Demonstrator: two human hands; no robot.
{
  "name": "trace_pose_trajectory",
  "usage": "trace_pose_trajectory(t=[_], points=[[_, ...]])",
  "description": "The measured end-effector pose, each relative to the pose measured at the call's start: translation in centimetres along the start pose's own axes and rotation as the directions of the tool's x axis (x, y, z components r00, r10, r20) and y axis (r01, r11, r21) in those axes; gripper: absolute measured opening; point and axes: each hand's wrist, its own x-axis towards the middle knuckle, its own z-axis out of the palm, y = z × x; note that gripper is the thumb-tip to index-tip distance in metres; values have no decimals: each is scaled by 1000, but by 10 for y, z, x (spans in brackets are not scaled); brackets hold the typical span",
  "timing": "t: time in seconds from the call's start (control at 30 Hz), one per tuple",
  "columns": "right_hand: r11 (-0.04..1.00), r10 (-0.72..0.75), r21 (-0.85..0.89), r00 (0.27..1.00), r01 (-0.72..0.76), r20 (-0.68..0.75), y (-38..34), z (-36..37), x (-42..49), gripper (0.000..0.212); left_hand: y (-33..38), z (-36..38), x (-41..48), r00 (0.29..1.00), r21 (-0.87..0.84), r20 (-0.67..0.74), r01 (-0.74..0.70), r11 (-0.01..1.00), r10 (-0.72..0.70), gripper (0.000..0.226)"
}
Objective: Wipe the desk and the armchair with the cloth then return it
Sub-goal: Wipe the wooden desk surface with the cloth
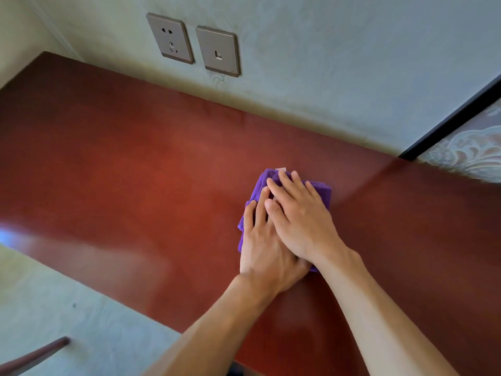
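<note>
Two hands are pressing a purple cloth (322, 192) flat on the desk (135, 172), the step in hand being the wiping of the desktop; the armchair is not clearly showing. Ordered by size: the desk, reddish-brown and bare, is running along the wall beneath two wall plates (169, 38), with the cloth lying right of the desk's centre and nearer its back edge than its front. The right hand (303, 221) is lying open, fingers spread, over the fingers of the left hand (264, 251), which is also resting palm down and flat; neither is gripping, both are bearing on the cloth. Judged from this posture, even downward pressure through stacked palms is suiting long overlapping passes parallel to the desk's back edge. Keeping the folded cloth wholly beneath the palms should be preventing bunching at its free corners, and finishing towards the desk's left end would be covering the remaining unwiped span.
</note>
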Motion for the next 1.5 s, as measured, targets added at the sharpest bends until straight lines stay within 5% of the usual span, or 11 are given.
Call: trace_pose_trajectory(t=[0.33,1.1,1.27,1.5], points=[[987,152,84,975,-140,-162,-80,51,-85,64,-42,-8,-99,991,1,-33,-132,991,132,69],[972,-230,29,966,235,-117,-465,184,157,61,-477,-87,-123,959,-31,-184,215,976,-217,82],[922,-384,37,921,387,-64,-518,199,208,68,-535,-105,-111,900,-71,-247,352,933,-358,72],[876,-480,-104,868,470,-126,-547,204,255,44,-561,-111,-86,763,-83,-212,609,789,-611,83]])
